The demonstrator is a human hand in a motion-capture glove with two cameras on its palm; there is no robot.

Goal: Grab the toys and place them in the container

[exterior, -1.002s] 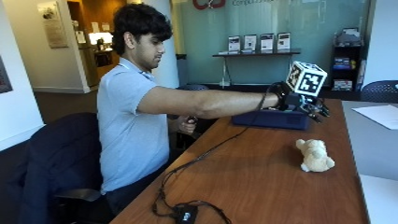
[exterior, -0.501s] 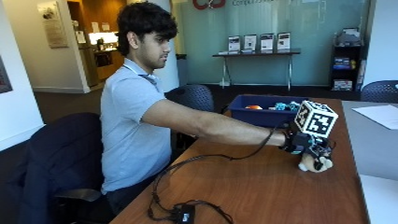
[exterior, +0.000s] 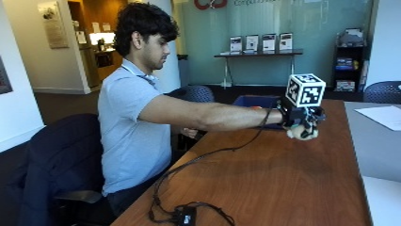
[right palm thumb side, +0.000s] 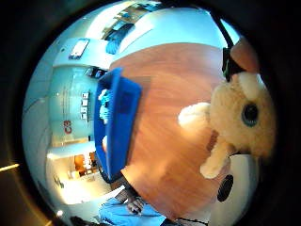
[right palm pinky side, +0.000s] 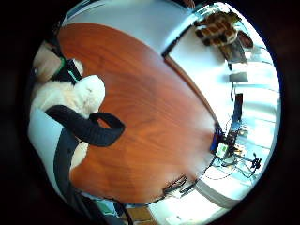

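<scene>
Reddish-brown wood, smooth and glossy: the table [exterior: 276, 174] runs under everything. Outside view, from the left: a person seated in a dark chair [exterior: 56, 160], arm stretched out level over the tabletop. At its end the right hand [exterior: 300, 120], black-gloved, is raised above the wood with its fingers curled round a cream plush toy [exterior: 302, 134]; only a small pale lump of the toy shows below the glove here. Behind the hand, at the table's far end, sits the blue container [exterior: 257, 101], mostly hidden by the arm.

The thumb-side palm view shows what the outside view cannot: the toy's fuzzy, rounded head with one dark glossy eye, a stubby limb hanging, close against the palm. There the container is a rectangular, hard-walled blue bin with a light blue toy [right palm thumb side: 105, 100] inside, well apart from the plush.

The little-finger-side view gives soft pile under a black strap, and a grey tabletop [right palm pinky side: 206, 61] adjoining the wood.
</scene>
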